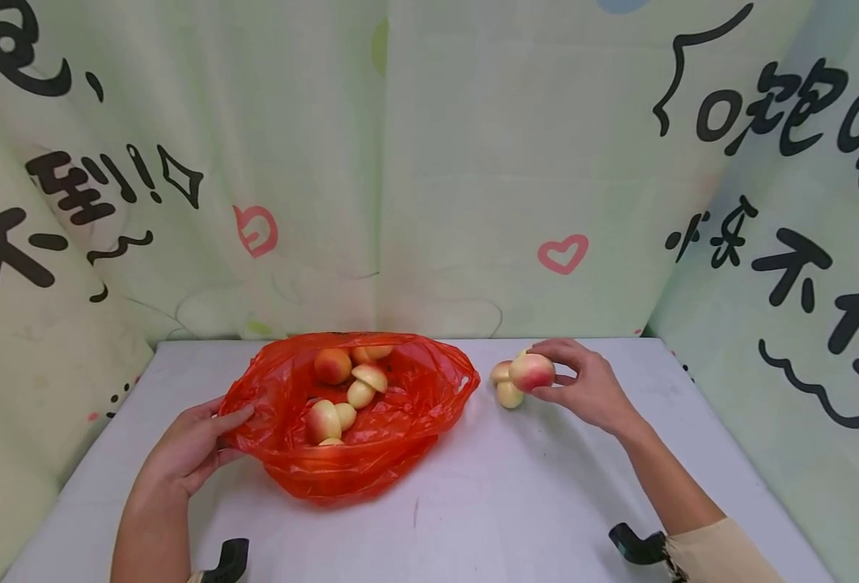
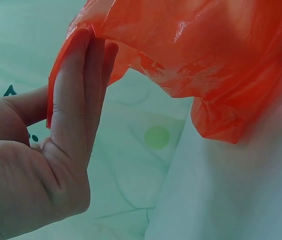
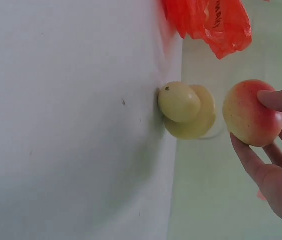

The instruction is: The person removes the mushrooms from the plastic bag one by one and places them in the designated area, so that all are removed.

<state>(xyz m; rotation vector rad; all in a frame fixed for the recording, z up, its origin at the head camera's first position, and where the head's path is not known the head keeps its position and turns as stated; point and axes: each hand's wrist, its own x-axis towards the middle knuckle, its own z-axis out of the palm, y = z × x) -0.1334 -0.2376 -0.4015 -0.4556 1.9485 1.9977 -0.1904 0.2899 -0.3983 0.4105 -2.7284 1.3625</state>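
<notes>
My left hand (image 1: 184, 445) pinches the left rim of a red plastic bag (image 1: 407, 421) between thumb and straight fingers, holding its mouth wide. Inside lie several toy mushrooms (image 1: 371, 377) with cream stems and peach-coloured caps. To the right of the bag, my right hand (image 1: 593, 380) grips another toy mushroom (image 3: 253, 112) by its round red-and-yellow cap, thumb on one side and fingers on the other. Just beyond it a cream toy mushroom (image 3: 179, 102) stands on the table, partly hidden behind the held one in the head view.
A white-covered table (image 1: 473, 518) carries everything. Pale green curtains (image 1: 473, 162) with black lettering and pink hearts hang behind it and along both sides. Black wrist mounts (image 1: 636, 544) sit at both forearms.
</notes>
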